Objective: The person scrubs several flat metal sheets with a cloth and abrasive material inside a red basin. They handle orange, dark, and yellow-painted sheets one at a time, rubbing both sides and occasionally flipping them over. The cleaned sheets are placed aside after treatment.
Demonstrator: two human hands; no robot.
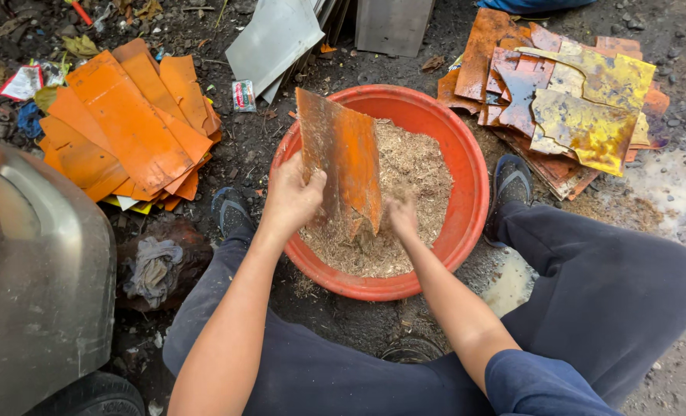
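An orange metal sheet (343, 154) stands tilted inside a red round basin (466, 166) half full of pale sawdust (416, 166). My left hand (290, 196) grips the sheet's left edge. My right hand (401, 216) is blurred, low against the sheet's right lower side, with sawdust on it; whether it holds any I cannot tell. The basin sits on the ground between my knees.
A stack of clean orange sheets (131, 127) lies at the left. Stained, wet sheets (566, 100) are piled at the right. Grey metal plates (277, 38) lean at the top. A grey metal object (38, 270) and a rag (154, 266) sit at the lower left.
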